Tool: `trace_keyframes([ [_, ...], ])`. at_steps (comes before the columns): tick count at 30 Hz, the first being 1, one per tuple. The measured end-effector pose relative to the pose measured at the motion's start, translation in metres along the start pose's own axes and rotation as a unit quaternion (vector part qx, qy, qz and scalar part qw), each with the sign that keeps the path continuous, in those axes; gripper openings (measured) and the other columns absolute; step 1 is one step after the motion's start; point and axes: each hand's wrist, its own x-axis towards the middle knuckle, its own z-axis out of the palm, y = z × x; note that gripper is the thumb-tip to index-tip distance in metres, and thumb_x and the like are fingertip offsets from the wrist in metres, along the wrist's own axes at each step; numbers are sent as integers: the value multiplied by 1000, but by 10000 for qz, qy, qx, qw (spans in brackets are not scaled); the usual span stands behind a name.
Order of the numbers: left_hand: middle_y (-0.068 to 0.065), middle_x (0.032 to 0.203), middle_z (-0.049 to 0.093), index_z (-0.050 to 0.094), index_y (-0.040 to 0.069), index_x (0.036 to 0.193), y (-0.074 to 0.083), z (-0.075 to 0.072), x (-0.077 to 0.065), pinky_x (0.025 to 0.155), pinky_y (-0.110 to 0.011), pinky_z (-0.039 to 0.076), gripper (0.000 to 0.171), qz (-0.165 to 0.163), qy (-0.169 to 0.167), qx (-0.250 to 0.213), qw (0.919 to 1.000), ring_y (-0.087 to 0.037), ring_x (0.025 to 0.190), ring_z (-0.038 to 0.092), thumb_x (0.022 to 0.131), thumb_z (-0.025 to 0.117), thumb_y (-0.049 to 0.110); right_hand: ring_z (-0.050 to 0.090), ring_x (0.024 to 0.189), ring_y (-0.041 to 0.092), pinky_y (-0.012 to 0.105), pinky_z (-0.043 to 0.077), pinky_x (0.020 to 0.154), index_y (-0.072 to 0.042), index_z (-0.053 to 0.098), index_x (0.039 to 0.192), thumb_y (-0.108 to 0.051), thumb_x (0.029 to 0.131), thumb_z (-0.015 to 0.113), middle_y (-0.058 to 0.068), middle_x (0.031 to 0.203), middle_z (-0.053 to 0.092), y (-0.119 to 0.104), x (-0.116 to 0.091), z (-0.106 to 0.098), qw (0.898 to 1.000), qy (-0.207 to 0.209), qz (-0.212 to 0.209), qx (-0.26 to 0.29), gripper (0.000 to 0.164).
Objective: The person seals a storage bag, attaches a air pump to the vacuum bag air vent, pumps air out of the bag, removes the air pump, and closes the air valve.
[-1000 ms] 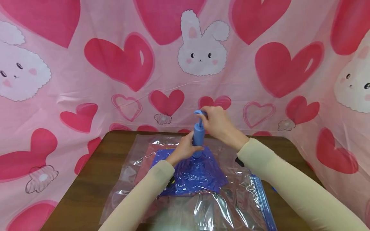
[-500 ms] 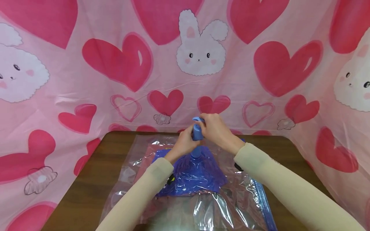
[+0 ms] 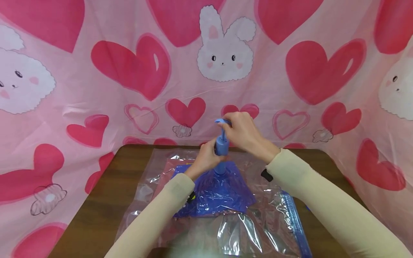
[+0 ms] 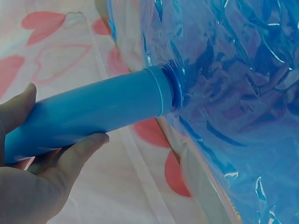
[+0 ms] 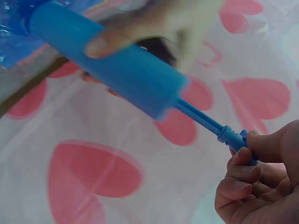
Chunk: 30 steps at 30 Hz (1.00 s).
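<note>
A blue hand pump (image 3: pixel 222 147) stands upright on a clear plastic storage bag (image 3: pixel 206 233) with folded purple material (image 3: pixel 222 193) inside. My left hand (image 3: pixel 206 157) grips the pump's barrel, thumb and fingers round it in the left wrist view, where the barrel's end (image 4: pixel 159 91) meets the shiny bag. My right hand (image 3: pixel 242 132) holds the pump's handle (image 3: pixel 222 122) at the top. In the right wrist view the thin rod (image 5: pixel 198 116) shows drawn out of the barrel, and the right fingers curl round the handle.
The bag lies on a dark brown wooden table (image 3: pixel 93 200). Along its right side runs a blue zip edge (image 3: pixel 295 222). A pink cloth (image 3: pixel 180 82) with hearts and rabbits hangs behind and at both sides. A small black object (image 3: pixel 267 175) shows by the right sleeve.
Half a second ago my right hand had lowered the handle close to the barrel; now it is raised again with the rod drawn out. My left hand keeps its grip on the barrel.
</note>
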Motion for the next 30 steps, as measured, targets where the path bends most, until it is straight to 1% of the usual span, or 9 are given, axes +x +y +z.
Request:
trace_keyframes([
  [3, -8, 130, 71, 59, 11, 139, 0, -1, 1, 103, -50, 51, 62, -66, -26, 20, 10000, -30, 119, 68, 85, 90, 15, 37, 51, 19, 35, 33, 53, -2, 66, 77, -11, 100, 73, 0, 58, 38, -7, 5, -10, 9996, 271, -126, 20, 25],
  [7, -8, 125, 72, 62, 11, 133, 2, -2, 2, 102, -52, 52, 57, -37, -79, -28, 10000, -31, 117, 69, 84, 91, 14, 41, 50, 19, 35, 36, 54, -2, 71, 79, -11, 101, 71, 0, 56, 45, -14, 11, -24, 9976, 625, -265, 139, 24],
  [11, -8, 122, 73, 63, 11, 131, 2, -3, 3, 101, -51, 53, 56, -44, -81, 39, 10000, -31, 115, 70, 83, 92, 15, 45, 49, 18, 34, 37, 54, -3, 70, 77, -12, 104, 68, 1, 57, 52, -18, 15, -33, 9961, 747, -396, 233, 28],
  [15, -10, 121, 73, 63, 10, 131, 2, -2, 4, 100, -49, 53, 57, -47, -115, 173, 9998, -31, 113, 70, 82, 93, 15, 56, 56, 16, 34, 44, 59, -2, 74, 85, -11, 105, 67, 3, 65, 63, -19, 15, -35, 9949, 843, -489, 265, 23],
  [19, -10, 122, 73, 62, 9, 131, 5, -2, 6, 100, -50, 53, 56, -53, -235, 52, 9997, -31, 114, 70, 83, 91, 11, 66, 65, 18, 37, 52, 65, 1, 76, 96, -11, 104, 68, 7, 74, 70, -19, 11, -34, 9936, 992, -487, 244, 16],
  [21, -10, 122, 73, 62, 8, 131, 6, -3, 6, 100, -49, 53, 57, -32, -241, 57, 9997, -31, 113, 70, 83, 92, 12, 65, 64, 20, 38, 53, 65, 2, 76, 98, -11, 103, 69, 8, 74, 70, -17, 9, -30, 9936, 1022, -463, 163, 16],
  [23, -10, 120, 73, 62, 8, 132, 6, -4, 7, 99, -48, 54, 58, -34, -223, 112, 9997, -30, 112, 70, 82, 93, 14, 60, 59, 20, 38, 51, 61, 1, 76, 99, -12, 103, 69, 6, 69, 65, -14, 6, -23, 9949, 928, -380, 61, 16],
  [27, -11, 119, 73, 62, 7, 134, 2, -5, 7, 97, -45, 55, 62, 11, -143, 251, 9996, -30, 108, 71, 82, 93, 18, 51, 54, 19, 37, 47, 57, 1, 77, 103, -13, 101, 71, 4, 63, 57, 1, -6, 5, 9982, 583, -165, 8, 15],
  [30, -13, 122, 72, 59, 4, 137, -1, -3, 5, 97, -44, 55, 64, 23, -173, 254, 9995, -31, 110, 71, 83, 92, 16, 58, 57, 18, 37, 57, 64, 2, 78, 109, -11, 100, 72, 5, 68, 64, 13, -19, 24, 9996, 264, 39, 14, 16],
])
